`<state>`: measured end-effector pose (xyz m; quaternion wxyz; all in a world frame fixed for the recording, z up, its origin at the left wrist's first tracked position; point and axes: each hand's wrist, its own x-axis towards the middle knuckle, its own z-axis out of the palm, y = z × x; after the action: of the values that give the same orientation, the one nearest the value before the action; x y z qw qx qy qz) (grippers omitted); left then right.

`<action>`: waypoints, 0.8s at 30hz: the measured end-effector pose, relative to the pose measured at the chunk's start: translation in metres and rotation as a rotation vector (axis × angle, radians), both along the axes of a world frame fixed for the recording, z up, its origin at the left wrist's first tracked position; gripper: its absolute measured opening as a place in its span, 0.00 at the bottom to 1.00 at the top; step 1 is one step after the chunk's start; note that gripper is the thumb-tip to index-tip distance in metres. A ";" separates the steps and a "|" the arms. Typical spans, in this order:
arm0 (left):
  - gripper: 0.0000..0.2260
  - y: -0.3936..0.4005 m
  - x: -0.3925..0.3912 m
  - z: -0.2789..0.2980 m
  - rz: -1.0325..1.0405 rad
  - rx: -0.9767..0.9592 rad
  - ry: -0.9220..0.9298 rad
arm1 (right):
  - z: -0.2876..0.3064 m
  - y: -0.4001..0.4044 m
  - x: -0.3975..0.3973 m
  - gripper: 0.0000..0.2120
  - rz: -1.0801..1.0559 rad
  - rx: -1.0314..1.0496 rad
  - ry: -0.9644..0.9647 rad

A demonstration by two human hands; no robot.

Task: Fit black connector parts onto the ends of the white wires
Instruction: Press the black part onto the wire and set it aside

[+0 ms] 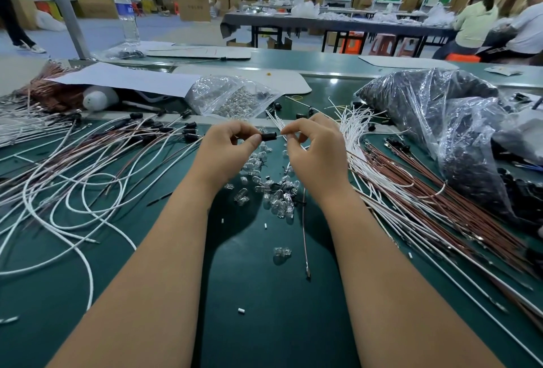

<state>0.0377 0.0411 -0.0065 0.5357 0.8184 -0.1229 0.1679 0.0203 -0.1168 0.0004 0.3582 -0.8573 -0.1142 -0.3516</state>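
My left hand (227,145) pinches a small black connector part (269,136) between thumb and fingertips, above the green table. Just right of it, my right hand (313,148) pinches the end of a white wire (283,132) and holds that end at the connector's open side. Whether the wire tip is inside the connector is hidden by my fingers. A brown wire (305,238) hangs down from under my right hand. White wires with black connectors fitted (188,126) lie in a loose heap to the left. Bare white wires (357,120) fan out to the right.
Several small clear bulbs (276,194) lie scattered under my hands. A clear bag of bulbs (232,97) sits behind them and a large bag of black parts (440,120) stands at the right. Brown wires (446,209) lie at the right. People sit at a far table.
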 end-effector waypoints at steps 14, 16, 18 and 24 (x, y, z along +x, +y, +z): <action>0.04 -0.010 -0.005 0.004 0.006 0.120 -0.129 | -0.001 0.007 0.001 0.10 0.129 -0.165 0.060; 0.04 -0.004 -0.004 0.006 0.162 0.309 -0.219 | -0.002 0.005 0.003 0.08 0.040 -0.231 0.043; 0.06 0.012 -0.002 0.005 0.491 0.499 -0.242 | -0.001 -0.005 0.005 0.07 -0.150 -0.250 0.001; 0.20 0.029 -0.008 0.007 0.770 0.555 -0.155 | 0.000 -0.013 0.005 0.08 -0.241 -0.303 0.029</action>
<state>0.0294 0.0704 0.0005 0.1850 0.9015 0.1094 0.3756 0.0255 -0.1301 0.0004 0.1820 -0.9140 -0.0569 -0.3582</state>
